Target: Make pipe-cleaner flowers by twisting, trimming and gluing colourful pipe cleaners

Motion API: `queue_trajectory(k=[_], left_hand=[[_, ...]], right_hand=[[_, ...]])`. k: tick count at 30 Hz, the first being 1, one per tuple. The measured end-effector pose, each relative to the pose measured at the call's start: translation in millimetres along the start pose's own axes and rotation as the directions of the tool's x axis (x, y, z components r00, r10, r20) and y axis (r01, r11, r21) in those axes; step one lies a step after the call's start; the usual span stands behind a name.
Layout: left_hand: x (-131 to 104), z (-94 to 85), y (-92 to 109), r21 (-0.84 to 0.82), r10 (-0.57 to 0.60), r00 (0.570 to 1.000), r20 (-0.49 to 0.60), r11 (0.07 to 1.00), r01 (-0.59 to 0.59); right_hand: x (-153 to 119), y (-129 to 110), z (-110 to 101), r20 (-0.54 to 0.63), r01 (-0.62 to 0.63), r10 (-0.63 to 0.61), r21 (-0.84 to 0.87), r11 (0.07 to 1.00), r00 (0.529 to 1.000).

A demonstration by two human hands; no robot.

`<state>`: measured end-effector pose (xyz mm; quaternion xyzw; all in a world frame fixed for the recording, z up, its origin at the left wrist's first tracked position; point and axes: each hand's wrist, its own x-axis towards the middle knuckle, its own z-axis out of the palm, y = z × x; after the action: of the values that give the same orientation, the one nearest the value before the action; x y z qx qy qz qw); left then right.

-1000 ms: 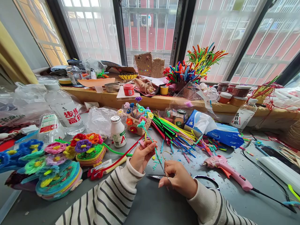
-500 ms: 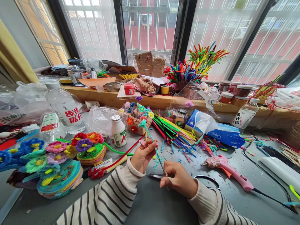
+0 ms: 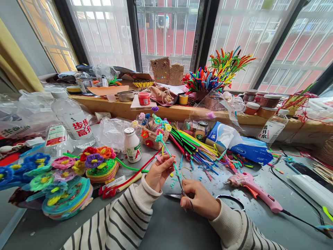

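Clearly, both hands are closed on something. The left hand (image 3: 159, 175) has its thumb and fingertips pressed together on a thin turquoise stem (image 3: 167, 148), with the remaining fingers curled in behind. Above that grip the stem slants up to a turquoise flower (image 3: 159, 138), which appears in front of a woven basket (image 3: 154, 143) of small flowers; whether they touch cannot be told. Below, the stem runs down toward the right hand, over the grey worktop (image 3: 166, 225).

The right hand (image 3: 201, 198) is curled around the handles of a pair of scissors (image 3: 182, 190), fingers bent and thumb folded across from them. The blades point up and away, alongside the lower part of the stem. They look nearly together, but whether they bite into it is too fine to make out.

Turquoise scraps (image 3: 172, 185) lie on the worktop just beyond the gap between the hands. A black ring handle (image 3: 231, 201) rests near the right wrist, a pink glue gun (image 3: 260, 193) lies farther right, and a white bottle (image 3: 132, 147) stands beyond the left hand.
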<state>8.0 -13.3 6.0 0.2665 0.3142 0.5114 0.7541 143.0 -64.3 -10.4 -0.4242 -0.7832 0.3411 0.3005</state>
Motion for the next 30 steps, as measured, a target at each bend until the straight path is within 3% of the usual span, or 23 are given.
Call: queue_trajectory(k=[9, 24, 30], left_hand=[[-0.2, -1.2, -2.5, 0.076, 0.007, 0.997, 0.071, 0.997, -0.013], [-1.2, 0.0, -2.3, 0.063, 0.007, 0.998, 0.057, 0.998, -0.011], [-0.9, 0.2, -3.9, 0.025, 0.04, 0.993, 0.107, 0.999, -0.043]], right_hand=[[-0.8, 2.9, -0.4, 0.065, 0.032, -0.031, -0.01, 0.999, 0.997], [-0.4, 1.8, 1.4, -0.044, 0.001, 0.001, 0.045, 0.999, 0.999], [-2.1, 3.1, 2.3, 0.027, 0.03, -0.033, 0.081, 0.996, 0.999]])
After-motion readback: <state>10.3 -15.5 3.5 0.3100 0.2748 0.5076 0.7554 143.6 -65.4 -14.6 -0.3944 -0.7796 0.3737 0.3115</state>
